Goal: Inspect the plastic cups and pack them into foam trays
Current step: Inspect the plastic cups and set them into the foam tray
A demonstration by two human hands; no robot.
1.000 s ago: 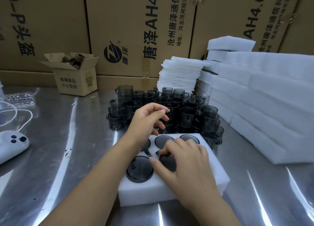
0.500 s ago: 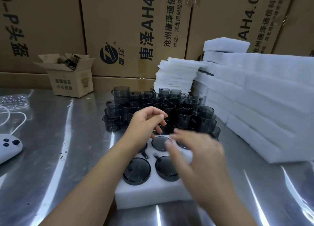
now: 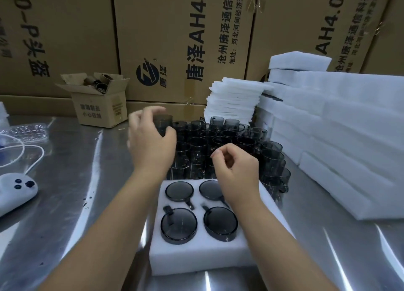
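Cup (image 3: 162,121) upright, mouth up | left hand (image 3: 150,144) grips it | right hand (image 3: 237,170) curled, holding nothing

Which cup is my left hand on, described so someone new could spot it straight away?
On the steel table, find the cluster of dark see-through cups standing just behind the white foam tray. The cup is at the cluster's far left corner, with the left hand curled round it. Unlike its neighbours, its rim stands higher than the rest.
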